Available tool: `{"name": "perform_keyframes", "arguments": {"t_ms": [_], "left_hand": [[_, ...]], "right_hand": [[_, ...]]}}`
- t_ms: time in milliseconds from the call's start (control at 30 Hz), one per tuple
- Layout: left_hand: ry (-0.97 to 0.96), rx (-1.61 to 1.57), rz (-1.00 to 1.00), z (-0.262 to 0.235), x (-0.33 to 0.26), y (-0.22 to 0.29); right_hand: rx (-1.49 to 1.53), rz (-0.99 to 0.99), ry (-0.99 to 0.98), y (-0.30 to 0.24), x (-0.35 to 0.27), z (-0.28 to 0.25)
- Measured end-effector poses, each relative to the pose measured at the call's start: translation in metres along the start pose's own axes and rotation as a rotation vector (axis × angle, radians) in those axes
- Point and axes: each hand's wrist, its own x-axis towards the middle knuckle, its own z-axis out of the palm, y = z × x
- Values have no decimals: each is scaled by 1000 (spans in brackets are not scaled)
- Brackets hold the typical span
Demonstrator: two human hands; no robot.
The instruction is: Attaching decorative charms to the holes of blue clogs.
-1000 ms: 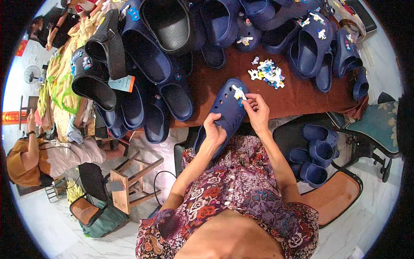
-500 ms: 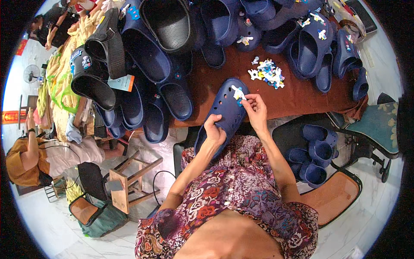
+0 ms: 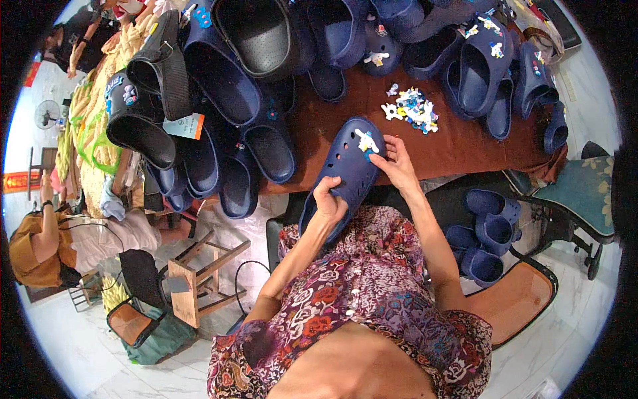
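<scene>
The left hand (image 3: 327, 207) is clenched around the heel end of a blue clog (image 3: 345, 169), thumb over the rim, holding it tilted with the toe up so its perforated top faces the person. The clog sits just at the near edge of the counter (image 3: 458, 143), above the lap, close enough for both hands to work on it. The right hand (image 3: 399, 166) rests against the toe's right side, fingertips pinched at a small white charm (image 3: 365, 141) seated on the top; whether it grips the charm or only presses it I cannot tell. Holding the heel steady likely gives the right fingers something firm to push against.

Just beyond, within easy reach of the right hand, a heap of small white and blue charms (image 3: 412, 108) lies on the brown counter. Around it, dark clogs (image 3: 266, 143) crowd the counter, some already bearing charms. To the right, more clogs are stacked (image 3: 488, 233) beside a chair (image 3: 515, 302). To the left stand a wooden stool (image 3: 199, 272) and another person, seated (image 3: 46, 239).
</scene>
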Motion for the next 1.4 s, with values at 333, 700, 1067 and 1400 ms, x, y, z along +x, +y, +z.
{"name": "perform_keyframes", "arguments": {"t_ms": [333,700,1067,1400], "left_hand": [[88,-27,-17,6,-1,6],[29,-41,-12,5,-1,4],[16,-71,-12,8,-3,5],[171,-23,-38,4,1,4]], "right_hand": [[88,-14,58,-13,-8,11],[-7,-74,105,10,2,8],[-249,-162,159,6,-1,11],[-234,-210,171,5,-4,6]]}}
